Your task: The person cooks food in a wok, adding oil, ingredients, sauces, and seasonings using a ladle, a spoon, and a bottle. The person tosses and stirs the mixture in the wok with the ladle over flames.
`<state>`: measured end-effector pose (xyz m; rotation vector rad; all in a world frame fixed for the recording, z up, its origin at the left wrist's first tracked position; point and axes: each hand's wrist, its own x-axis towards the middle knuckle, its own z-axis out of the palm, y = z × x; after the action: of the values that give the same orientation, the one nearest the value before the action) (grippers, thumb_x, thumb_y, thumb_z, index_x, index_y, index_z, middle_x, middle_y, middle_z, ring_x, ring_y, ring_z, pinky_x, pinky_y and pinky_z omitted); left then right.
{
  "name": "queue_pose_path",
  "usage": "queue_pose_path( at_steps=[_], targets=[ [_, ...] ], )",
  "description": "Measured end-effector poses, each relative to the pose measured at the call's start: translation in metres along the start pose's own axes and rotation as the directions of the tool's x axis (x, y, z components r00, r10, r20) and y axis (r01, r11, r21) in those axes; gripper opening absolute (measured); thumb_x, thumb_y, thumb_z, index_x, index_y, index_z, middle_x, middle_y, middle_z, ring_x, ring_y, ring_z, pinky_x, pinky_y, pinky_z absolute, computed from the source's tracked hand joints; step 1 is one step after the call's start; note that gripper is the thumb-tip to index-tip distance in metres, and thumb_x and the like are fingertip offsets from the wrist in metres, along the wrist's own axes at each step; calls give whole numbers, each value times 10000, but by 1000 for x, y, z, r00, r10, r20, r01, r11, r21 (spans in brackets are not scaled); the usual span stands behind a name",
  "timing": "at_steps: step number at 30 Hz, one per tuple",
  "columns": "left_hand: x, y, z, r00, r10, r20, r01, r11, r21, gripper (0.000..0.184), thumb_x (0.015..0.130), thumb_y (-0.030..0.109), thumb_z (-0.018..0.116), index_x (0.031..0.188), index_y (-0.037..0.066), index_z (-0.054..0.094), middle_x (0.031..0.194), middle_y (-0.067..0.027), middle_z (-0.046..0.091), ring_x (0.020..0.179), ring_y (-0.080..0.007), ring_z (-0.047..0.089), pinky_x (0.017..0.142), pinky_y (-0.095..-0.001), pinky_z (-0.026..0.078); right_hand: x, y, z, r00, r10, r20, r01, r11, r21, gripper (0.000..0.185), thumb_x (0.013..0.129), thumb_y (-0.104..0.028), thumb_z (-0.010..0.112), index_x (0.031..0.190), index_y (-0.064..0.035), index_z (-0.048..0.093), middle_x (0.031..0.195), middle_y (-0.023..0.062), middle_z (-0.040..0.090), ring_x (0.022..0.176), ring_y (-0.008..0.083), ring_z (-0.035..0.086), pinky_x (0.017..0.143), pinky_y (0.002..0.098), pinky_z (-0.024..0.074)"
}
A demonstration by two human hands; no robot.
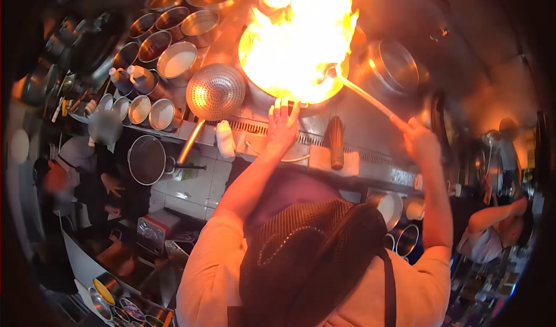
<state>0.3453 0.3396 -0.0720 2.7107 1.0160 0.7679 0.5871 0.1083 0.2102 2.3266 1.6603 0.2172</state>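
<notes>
Tall bright flames (301, 37) fill and rise over a wok (325, 99) on the stove, hiding its contents. My left hand (282, 125) is at the wok's near edge, with its fingers over the rim; the glare blurs the exact grip. On the right, my right hand (419, 140) is closed around the long handle of a ladle (367, 96), whose head reaches into the fire at the wok's right side. A perforated strainer (215, 92) rests left of the wok. Below the wok lies a bamboo wok brush (336, 142).
Several metal pots of liquid (177, 59) and small seasoning bowls (161, 114) stand at the left. A squeeze bottle (142, 78) is among them. A pan (146, 160) sits lower left. Another wok (395, 66) is at the right. Co-workers stand at the far left and right (492, 223).
</notes>
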Motion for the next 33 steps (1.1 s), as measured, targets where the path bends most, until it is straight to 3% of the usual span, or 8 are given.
queue_pose_path(
  at_steps=[5,7,15,19,25,26,29,33],
  targets=[
    [-2,6,4,999,-7,33,3,994,111,721,918,276,670,1586,174,419,1467,-190,447,1336,-359,431,1080,-516,375,-24,-6,-54,988,-60,145,49,996,73,622,901,-75,634,1461,-342,584,939,102,611,848,352,688,780,487,583],
    [-1,4,5,996,-14,92,2,992,128,711,919,287,675,1579,188,431,1463,-185,453,1307,-355,455,1054,-514,389,-21,4,7,988,-155,25,152,984,93,588,908,-90,618,1460,-284,567,956,132,623,882,376,688,793,504,581],
    [2,1,-3,982,48,182,-88,973,213,771,916,328,697,1613,292,370,1486,-178,430,1291,-359,458,1010,-536,418,92,-79,206,987,156,41,-159,888,432,404,947,-142,575,1347,-160,623,1106,181,701,1027,432,697,856,531,583],
    [9,14,-17,959,-31,281,-22,982,185,725,944,323,670,1607,273,380,1481,-194,453,1350,-392,444,1059,-566,396,131,-125,242,986,137,-90,-35,712,702,667,938,-183,621,1561,-338,442,1095,251,681,1035,448,670,895,532,557],
    [0,24,-14,987,-62,146,48,994,98,686,1011,256,582,1636,195,305,1574,-225,400,1396,-452,416,1157,-560,358,31,-63,230,997,-27,-69,67,718,693,636,896,-143,667,1514,-231,545,1011,241,668,907,466,659,781,535,555],
    [-2,28,-18,978,-101,182,79,989,123,689,1024,292,570,1643,182,290,1606,-203,382,1414,-450,406,1161,-559,358,4,-55,193,973,-41,-228,203,620,758,598,916,-139,649,1505,-193,556,1022,239,665,926,472,653,800,536,553],
    [1,36,-17,964,-139,226,72,956,283,726,1011,334,602,1644,170,286,1618,-187,334,1437,-387,362,1133,-531,344,-49,-24,178,963,181,199,-265,504,822,592,950,-137,649,1528,-162,525,1195,274,679,1111,473,644,960,498,540],
    [6,49,-17,971,-148,186,98,961,257,712,979,298,645,1609,120,365,1555,-188,377,1412,-387,370,1120,-548,343,-43,18,197,964,261,60,-129,257,958,630,991,-176,662,1570,-56,442,1437,249,606,1327,329,616,1092,389,477]
  ],
)
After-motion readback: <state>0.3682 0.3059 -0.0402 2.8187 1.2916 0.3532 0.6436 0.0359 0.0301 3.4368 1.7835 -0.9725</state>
